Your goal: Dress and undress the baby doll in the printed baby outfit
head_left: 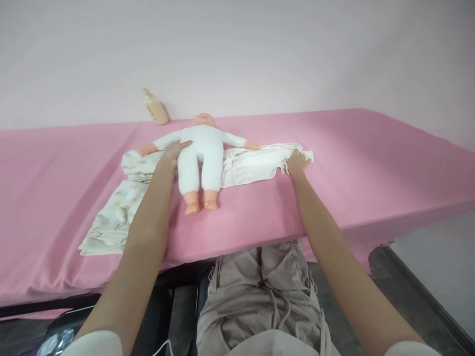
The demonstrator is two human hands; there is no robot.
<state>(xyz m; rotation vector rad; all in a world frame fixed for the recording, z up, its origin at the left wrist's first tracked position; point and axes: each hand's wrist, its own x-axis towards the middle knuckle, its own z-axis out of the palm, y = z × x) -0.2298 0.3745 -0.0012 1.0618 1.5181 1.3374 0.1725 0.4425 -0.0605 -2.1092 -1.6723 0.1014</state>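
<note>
Doll (201, 139) on its back on the table (352, 178): our left hand (175, 150), loosely open at its side, seemingly steadies it; our right hand (298, 162) half-curls over the clothes (252, 165), grip unclear.

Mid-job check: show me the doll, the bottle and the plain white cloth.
Doll (203, 141): head view, on its white torso.
Bottle (157, 109): head view, middle of its body.
Plain white cloth (256, 164): head view, middle of its upper face.
</note>
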